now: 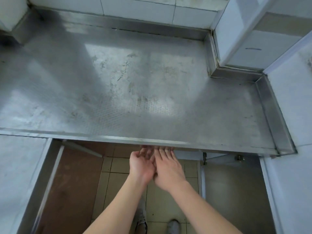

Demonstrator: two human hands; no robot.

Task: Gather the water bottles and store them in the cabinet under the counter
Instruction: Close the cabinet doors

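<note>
Your two hands reach forward side by side below the front lip of the steel counter (135, 98); the left hand (141, 166) is turned palm partly up, fingers loosely spread, and the right hand (168, 169) lies back-up just beside it, touching it near the thumb; the fingertips of both slip out of sight under the counter's edge, so you cannot tell whether they rest on anything there — what shows of each hand is relaxed and straight-fingered, with nothing in its hold; no water bottle shows anywhere in view, and whether any stand inside the cabinet is hidden by the counter above it; the cabinet under the counter stands open — its left door (67, 191), brown on the inner face, swings out toward you, and its right door (233, 191), grey metal, swings out on the other side with a hinge (204, 158) near its top; between the doors lies a tiled floor (114, 183), where your two shoes (173, 226) show at the bottom; the counter's top is worn and stained, with a raised rim along the back and right; white tiled wall (138, 7) rises behind it.
</note>
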